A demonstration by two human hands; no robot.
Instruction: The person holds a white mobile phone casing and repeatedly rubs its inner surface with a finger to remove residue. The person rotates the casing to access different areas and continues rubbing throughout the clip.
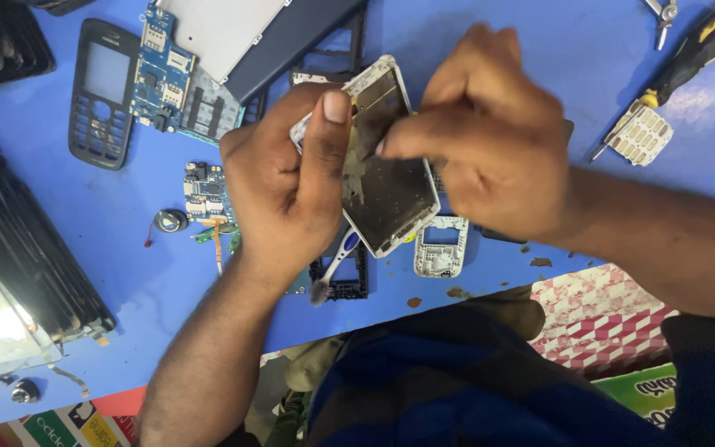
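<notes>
The left hand (287,186) wraps around the left edge of a white phone frame (386,194), thumb laid flat along its rim and fingers curled behind, so the open inner face tilts up toward the camera. That hold seems meant to steady the frame above the table and keep its metal plate exposed. The right hand (490,141) comes in from the right with its fingers bunched together, the fingertips (386,145) pressed onto the upper middle of the plate; whether they pinch some small part or tool there cannot be told, since the hand is blurred.

The frame hangs over the near edge of the blue table (126,223), above the person's lap. Just under it lie a toothbrush (333,265) with dirty bristles, a small black frame (349,281) and a white keypad bezel (440,248), all close enough that lowering the frame would crowd them. To the left sit a small circuit board (204,194), a round speaker (171,220), a larger blue board (167,79) and a black phone front cover (105,91). A stack of dark panels (18,257) fills the far left edge. At the upper right a yellow-and-black screwdriver (697,50) rests beside a white keypad mat (643,132), with bare blue surface between them and the right hand.
</notes>
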